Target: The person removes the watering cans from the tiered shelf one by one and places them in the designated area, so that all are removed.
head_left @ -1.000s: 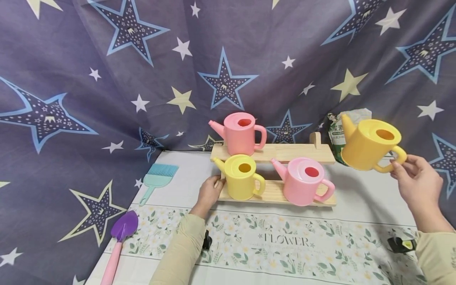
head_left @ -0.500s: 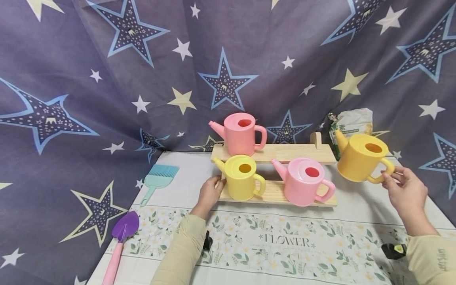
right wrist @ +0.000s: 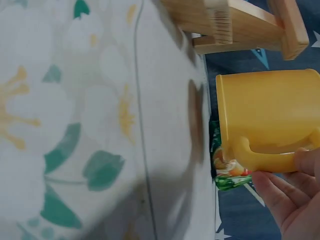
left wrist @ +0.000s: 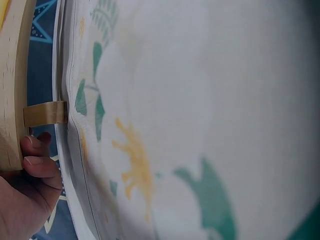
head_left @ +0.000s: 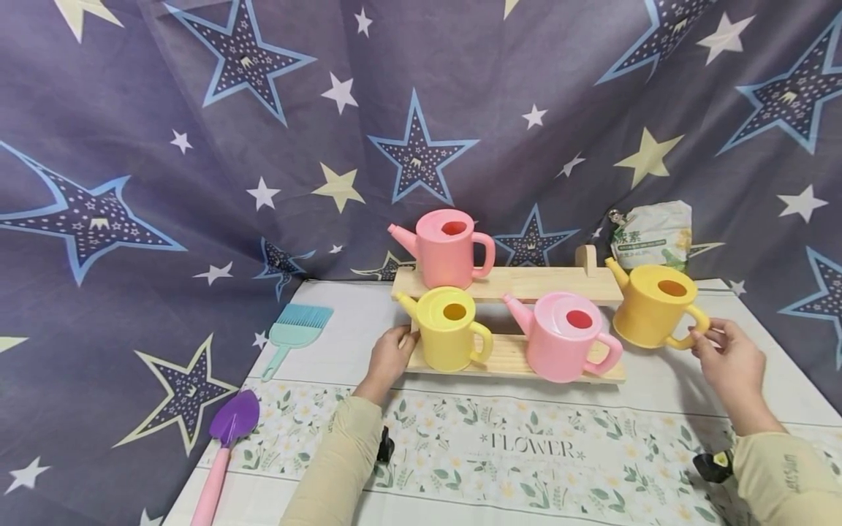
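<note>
My right hand (head_left: 731, 358) pinches the handle of an orange-yellow watering can (head_left: 647, 310), thumb against fingers. The can is upright beside the right end of a two-tier wooden shelf (head_left: 520, 281); the right wrist view has a gap between its base and the tablecloth (right wrist: 170, 125). At the shelf's lower left end, my left hand (head_left: 389, 358) grips the board (left wrist: 11, 90), fingers curled around its edge. A pale yellow watering can (head_left: 446, 340) and a light pink one (head_left: 559, 347) stand on the lower tier. On the upper tier's left stands a coral-pink watering can (head_left: 444, 252).
A teal brush (head_left: 292, 334) lies on the table left of the shelf. Nearer, a purple trowel (head_left: 235, 420) with a pink handle lies along the left edge. Behind the orange-yellow can stands a white and green bag (head_left: 658, 232), against the starry curtain (head_left: 302, 146).
My right hand has brought the orange-yellow watering can leftward and down, closer to the shelf's right end. My left hand keeps its grip on the shelf.
</note>
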A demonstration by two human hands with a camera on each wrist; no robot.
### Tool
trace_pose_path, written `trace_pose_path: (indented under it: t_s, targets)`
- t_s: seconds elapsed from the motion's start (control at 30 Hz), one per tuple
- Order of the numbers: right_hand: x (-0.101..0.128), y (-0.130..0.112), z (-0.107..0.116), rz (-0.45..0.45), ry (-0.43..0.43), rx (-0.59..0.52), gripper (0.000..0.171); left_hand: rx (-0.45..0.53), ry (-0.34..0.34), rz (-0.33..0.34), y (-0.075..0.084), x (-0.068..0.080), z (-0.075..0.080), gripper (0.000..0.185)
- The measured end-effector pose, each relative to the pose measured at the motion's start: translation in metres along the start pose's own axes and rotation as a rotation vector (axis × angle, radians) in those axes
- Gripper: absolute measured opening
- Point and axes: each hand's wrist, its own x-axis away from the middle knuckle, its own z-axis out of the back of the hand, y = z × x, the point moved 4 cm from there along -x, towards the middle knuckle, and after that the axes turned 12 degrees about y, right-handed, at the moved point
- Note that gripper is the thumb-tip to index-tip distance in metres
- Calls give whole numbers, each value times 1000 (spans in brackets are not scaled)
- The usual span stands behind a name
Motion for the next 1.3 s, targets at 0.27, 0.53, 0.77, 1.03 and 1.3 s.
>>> trace_pose_path:
  t_s: [0.27, 0.53, 0.77, 1.03, 1.3]
  targets:
    - [-3, 20, -17, 31, -11, -20, 41, -6, 4, -9, 0, -2, -1, 41]
    - [6, 6, -15, 42, -46, 47, 36, -12, 6, -2, 4, -3, 0, 40]
    - [12, 3, -15, 41, -100, 107, 41, -12, 11, -11, 3, -2, 0, 40]
    - [12, -23, 1, 66, -56, 94, 46, 0, 2, -20, 3, 0, 0, 39]
    - [11, -62, 16, 32, 78, 35, 42, -8, 2, -8, 1, 1, 0, 40]
